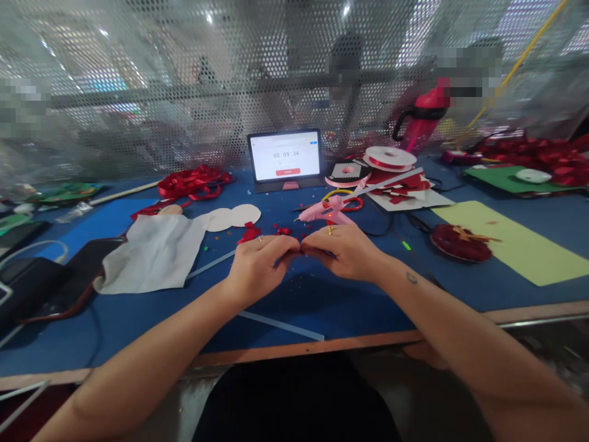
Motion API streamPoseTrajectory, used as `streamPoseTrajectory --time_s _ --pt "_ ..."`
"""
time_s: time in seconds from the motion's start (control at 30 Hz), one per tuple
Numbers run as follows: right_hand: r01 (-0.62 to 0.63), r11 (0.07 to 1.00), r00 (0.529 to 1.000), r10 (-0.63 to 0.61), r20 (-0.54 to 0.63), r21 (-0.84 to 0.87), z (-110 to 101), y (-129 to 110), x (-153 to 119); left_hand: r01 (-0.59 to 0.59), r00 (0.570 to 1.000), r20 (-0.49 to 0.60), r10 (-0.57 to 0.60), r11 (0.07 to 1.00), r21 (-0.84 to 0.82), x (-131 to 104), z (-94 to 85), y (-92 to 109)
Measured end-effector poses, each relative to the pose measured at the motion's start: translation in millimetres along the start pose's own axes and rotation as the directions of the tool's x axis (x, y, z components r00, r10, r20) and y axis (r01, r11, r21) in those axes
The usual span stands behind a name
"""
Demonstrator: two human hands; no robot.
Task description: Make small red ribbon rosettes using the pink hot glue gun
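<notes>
My left hand (258, 263) and my right hand (344, 250) meet fingertip to fingertip over the middle of the blue table. Both are closed in a pinch, and a bit of dark red material shows between them, mostly hidden by the fingers. Just beyond the right hand lies a pink glue gun (322, 210), its nozzle pointing left. Scissors (353, 201) with yellow and red handles rest behind it. Red scraps (249, 233) lie by the left hand's knuckles, near overlapping white discs (245, 215). A clear glue stick (280, 325) is on the table below the hands.
A tablet (285, 156) showing a timer stands at the back. White cloth (154, 252), a phone (76, 282) and red ribbon (193, 182) are left. Ribbon spools (389, 158), a pink bottle (421, 120), yellow sheet (519, 242) and dark red round piece (460, 244) are right.
</notes>
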State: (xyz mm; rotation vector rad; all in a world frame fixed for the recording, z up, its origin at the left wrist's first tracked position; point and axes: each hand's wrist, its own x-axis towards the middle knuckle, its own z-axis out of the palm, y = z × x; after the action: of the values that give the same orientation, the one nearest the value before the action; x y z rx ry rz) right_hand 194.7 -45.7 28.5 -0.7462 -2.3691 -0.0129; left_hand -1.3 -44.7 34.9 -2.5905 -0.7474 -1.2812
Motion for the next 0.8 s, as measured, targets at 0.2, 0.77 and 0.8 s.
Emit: streamPoseTrajectory --time_s 0.2,0.77,0.8 --pt "-0.044 0.998 0.999 0.044 -0.018 -0.044 1.6 -3.4 0.4 -0.065 0.997 0.04 0.062 0.996 0.06 -1.8 1.9 -2.0" --pt "-0.144 0.978 0.982 0.16 0.097 -0.152 4.8 -5.8 1.3 -0.005 0.987 0.163 0.004 1.0 0.008 -0.9 3.4 -5.5" --pt "-0.134 0.979 0.983 0.151 0.106 -0.156 5.6 -5.5 1.4 0.005 0.985 0.172 -0.007 1.0 0.011 -1.1 3.6 -5.6"
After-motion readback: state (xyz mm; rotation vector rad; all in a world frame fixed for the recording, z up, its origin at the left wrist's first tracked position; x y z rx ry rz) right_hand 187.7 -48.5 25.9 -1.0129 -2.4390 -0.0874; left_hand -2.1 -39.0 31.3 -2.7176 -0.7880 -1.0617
